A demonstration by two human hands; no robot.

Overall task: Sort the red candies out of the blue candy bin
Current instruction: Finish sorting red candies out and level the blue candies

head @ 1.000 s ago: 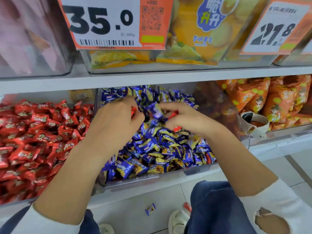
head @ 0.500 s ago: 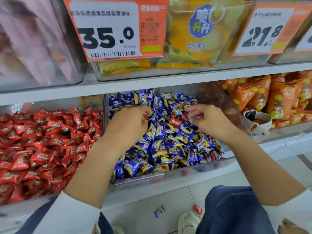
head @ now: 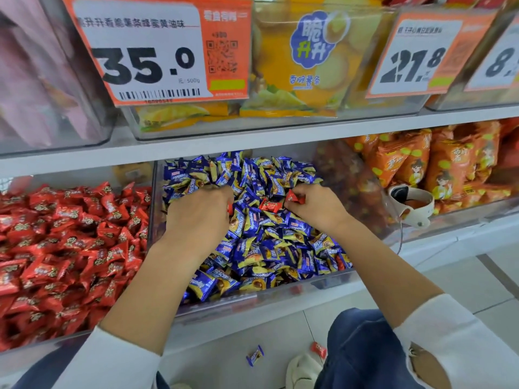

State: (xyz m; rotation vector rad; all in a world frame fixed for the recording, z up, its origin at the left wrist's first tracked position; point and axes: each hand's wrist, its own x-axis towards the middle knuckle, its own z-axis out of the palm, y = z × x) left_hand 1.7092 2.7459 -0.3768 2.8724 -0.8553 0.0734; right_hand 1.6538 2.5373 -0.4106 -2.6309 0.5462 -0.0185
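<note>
Pale floor tiles (head: 463, 282) fill the near ground, and on them lie two dropped sweets: one blue-wrapped candy (head: 255, 355) and, to its right, one red-wrapped candy (head: 319, 350) beside a pale shoe (head: 302, 370). Two arms in white sleeves reach from here over the shelf edge into the blue candy bin (head: 252, 300), a clear tub in the middle of the lower shelf, heaped with blue and yellow wrappers too many to count. Over the heap, the left hand (head: 196, 214) is curled with its fingers down among the wrappers; a sliver of red shows at its fingertips, though what it holds cannot be told. Just right of it, one loose red candy (head: 269, 204) lies on top of the blue pile. The right hand (head: 317, 209) pinches a second red candy (head: 295, 197) between thumb and fingertips. At left sits the red candy bin (head: 70, 248), full. At right, orange snack bags (head: 449, 169) fill a third bin. Farther up, three price tags show: 35.0 (head: 146, 56), 21.8 (head: 415, 57) and a cut-off third (head: 502, 60).
</note>
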